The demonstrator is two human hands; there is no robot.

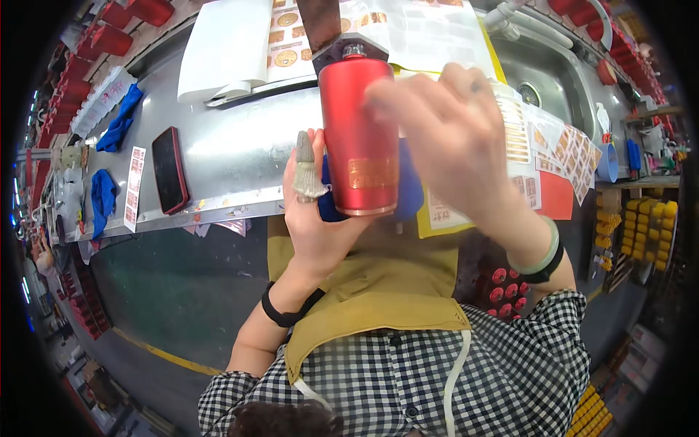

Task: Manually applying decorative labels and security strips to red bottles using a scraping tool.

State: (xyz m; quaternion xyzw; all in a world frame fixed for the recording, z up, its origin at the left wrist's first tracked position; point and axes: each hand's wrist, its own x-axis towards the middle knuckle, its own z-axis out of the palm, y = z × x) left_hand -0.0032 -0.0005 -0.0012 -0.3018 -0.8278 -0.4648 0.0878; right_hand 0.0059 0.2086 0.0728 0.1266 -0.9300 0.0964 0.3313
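A tapered red metallic bottle (358, 138) with a gold label near its lower end lies tilted in front of me, its dark metal neck pointing away. My left hand (317, 218) grips it from the left and underneath; a ribbed grey-white finger cot (309, 171) covers one digit. Over the bottle's right side is my right hand (448, 135), fingers curled together and blurred at the tips. Whether those tips touch the bottle, and what they pinch, I cannot make out. Behind the bottle's lower part shows blue cloth (411, 186).
Sheets of gold and red stickers (287, 36) lie at the back of the metal table (237, 156), more at right. A phone (170, 171), a sticker strip (134, 189) and blue cloths (120, 120) are at left. A sink (539, 80) stands far right; red bottles (502, 293) sit below right.
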